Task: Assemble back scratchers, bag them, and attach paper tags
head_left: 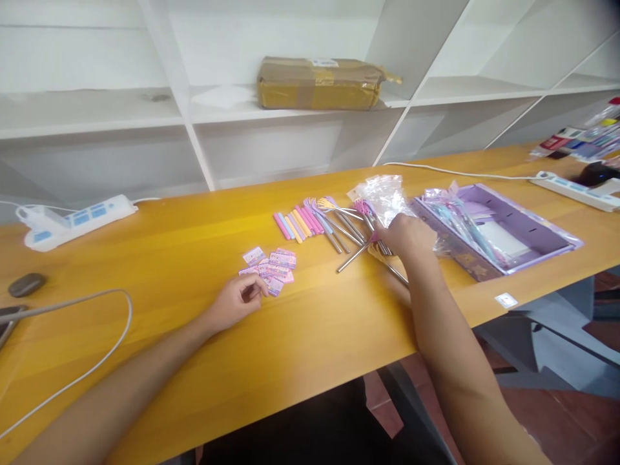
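Between both hands: pastel sticks (298, 224) (beside metal pens (345, 234)), unobstructed.

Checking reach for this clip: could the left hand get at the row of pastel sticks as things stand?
Probably yes: the left hand rests by the small cards, and only bare table lies between it and the pastel sticks.

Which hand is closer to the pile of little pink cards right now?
Left. The left hand has its fingers at the near edge of the pink cards. The right hand is off to their right, on the metal pens beside the purple box.
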{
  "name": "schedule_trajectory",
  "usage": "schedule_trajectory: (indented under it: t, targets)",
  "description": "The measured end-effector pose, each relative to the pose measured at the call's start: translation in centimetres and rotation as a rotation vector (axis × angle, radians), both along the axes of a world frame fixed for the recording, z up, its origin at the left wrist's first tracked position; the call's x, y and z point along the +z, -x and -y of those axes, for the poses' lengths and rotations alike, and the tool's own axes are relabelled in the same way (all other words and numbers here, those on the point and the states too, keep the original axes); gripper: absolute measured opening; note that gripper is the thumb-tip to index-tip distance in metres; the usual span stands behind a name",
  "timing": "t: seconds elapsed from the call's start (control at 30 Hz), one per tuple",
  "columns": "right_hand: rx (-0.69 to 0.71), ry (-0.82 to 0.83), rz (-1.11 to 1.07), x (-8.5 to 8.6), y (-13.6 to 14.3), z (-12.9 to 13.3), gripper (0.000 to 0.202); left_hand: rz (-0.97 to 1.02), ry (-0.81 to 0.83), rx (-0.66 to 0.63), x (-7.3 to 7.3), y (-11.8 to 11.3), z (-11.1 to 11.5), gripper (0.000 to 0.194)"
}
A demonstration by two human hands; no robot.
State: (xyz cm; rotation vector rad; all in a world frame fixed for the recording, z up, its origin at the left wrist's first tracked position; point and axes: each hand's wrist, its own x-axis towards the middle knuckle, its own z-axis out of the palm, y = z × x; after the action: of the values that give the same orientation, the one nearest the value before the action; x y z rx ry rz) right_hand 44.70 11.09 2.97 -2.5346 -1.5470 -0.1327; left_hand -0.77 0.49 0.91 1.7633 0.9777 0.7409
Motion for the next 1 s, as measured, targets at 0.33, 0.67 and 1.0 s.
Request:
schedule_trajectory:
  t: [0.33,0.67,1.0]
  targets:
    - [0.294,-0.025,-0.050,-1.6,-0.3,-0.4,0.023,0.040,-0.030,0.175,1.9,-0.5,-2.5,0.011]
    - [0.439,-0.504,-0.426,0.6,2.8,0.0,0.016,-0.589,-0.540,0.011,1.7,-5.1,-12.9,0.037]
    - [0.436,-0.752,-0.619,0.7,4.5,0.3,0.021,-0.593,-0.466,0.114,1.7,-4.9,-14.1,0.008]
